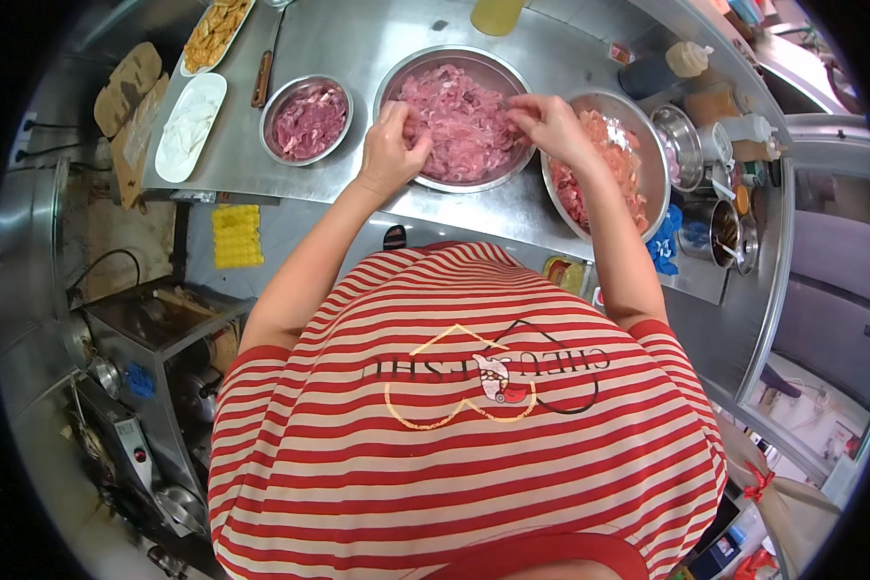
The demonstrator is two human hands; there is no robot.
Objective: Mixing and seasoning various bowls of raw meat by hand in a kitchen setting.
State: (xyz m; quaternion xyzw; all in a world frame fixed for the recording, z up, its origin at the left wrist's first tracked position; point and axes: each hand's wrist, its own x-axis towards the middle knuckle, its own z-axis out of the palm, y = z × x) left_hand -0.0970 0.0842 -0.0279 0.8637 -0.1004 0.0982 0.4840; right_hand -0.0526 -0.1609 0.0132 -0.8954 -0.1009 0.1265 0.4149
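Note:
A large steel bowl holds a heap of sliced raw pink meat on the steel table. My left hand is at the bowl's left rim, its fingers curled toward the thumb beside the meat. Over the right rim, my right hand reaches in with bent fingers at the edge of the heap. Whether either hand pinches a strip of meat is too small to make out. Right of it, a second steel bowl contains paler meat slices, partly covered by my right forearm.
A smaller steel bowl of dark red meat stands left, near a wooden-handled knife. White dishes hold white slices and orange-brown pieces. Sauce bottles and pots line the right side. A yellow-green container stands at the back.

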